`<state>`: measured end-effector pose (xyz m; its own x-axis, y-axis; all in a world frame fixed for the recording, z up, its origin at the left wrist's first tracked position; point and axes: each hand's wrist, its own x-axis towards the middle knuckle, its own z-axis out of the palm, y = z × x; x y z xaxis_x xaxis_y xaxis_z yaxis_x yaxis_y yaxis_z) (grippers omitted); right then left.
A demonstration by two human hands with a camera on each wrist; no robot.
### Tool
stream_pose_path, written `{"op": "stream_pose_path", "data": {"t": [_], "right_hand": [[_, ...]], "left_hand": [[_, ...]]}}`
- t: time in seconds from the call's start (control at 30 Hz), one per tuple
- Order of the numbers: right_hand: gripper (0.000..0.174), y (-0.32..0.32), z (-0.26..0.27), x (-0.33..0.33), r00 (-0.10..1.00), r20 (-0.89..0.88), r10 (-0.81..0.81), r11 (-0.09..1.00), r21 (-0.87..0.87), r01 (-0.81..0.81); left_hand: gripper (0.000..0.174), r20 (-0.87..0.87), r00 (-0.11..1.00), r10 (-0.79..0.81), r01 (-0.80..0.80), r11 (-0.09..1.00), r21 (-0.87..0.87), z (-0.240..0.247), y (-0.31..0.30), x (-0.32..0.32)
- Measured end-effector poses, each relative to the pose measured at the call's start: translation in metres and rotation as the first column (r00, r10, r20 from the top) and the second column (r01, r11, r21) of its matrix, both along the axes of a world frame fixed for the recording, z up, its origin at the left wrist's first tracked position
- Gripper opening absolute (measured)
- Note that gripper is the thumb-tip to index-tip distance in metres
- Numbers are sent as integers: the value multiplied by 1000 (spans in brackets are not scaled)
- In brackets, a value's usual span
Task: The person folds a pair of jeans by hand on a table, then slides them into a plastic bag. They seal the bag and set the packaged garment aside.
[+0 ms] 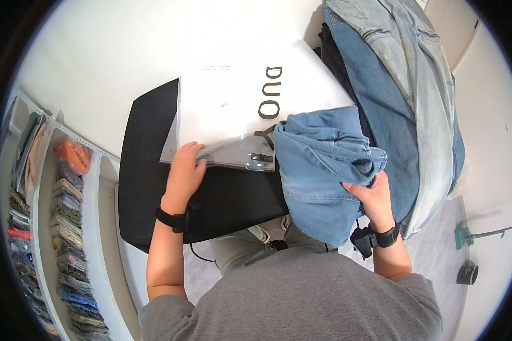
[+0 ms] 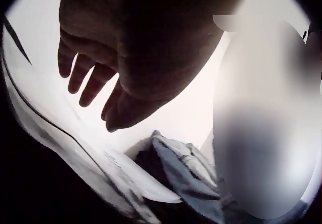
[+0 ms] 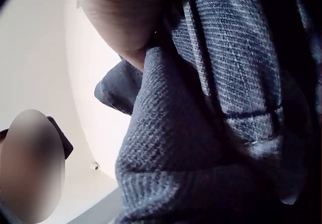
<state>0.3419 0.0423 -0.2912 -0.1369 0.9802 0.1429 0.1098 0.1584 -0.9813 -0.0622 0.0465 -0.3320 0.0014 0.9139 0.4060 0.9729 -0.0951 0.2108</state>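
Folded light-blue jeans (image 1: 318, 165) hang in my right hand (image 1: 376, 200), which grips their right edge with the thumb on top. In the right wrist view, the denim (image 3: 156, 128) fills much of the picture and hides the fingertips. A clear and white plastic bag (image 1: 216, 113) with large black letters lies flat, partly under the jeans. At its near left edge is my left hand (image 1: 185, 173), its fingertips over the plastic. The left wrist view shows that hand (image 2: 115, 48) with its fingers extended and slightly spread, holding nothing.
Beneath the bag lies a black board (image 1: 145, 148) on a white table. A pile of jeans (image 1: 392, 108) stands at the right. Shelves (image 1: 42, 204) at the left hold several bagged, folded garments. A green tool (image 1: 466, 234) leans at the right wall.
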Motion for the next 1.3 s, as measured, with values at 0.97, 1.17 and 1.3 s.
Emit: {"op": "stream_pose_path", "data": {"t": [0.97, 1.17, 1.3], "right_hand": [[40, 37, -39, -73, 800, -600, 5, 756, -521, -396], [54, 40, -36, -72, 713, -701, 30, 722, -478, -500], [60, 44, -51, -70, 757, -652, 37, 775, -459, -434]], "left_hand": [[87, 127, 974, -186, 181, 982, 53, -3, -45, 182], [55, 178, 964, -198, 193, 980, 42, 8, -41, 173], [47, 615, 736, -284, 152, 954, 259, -2, -44, 154]]}}
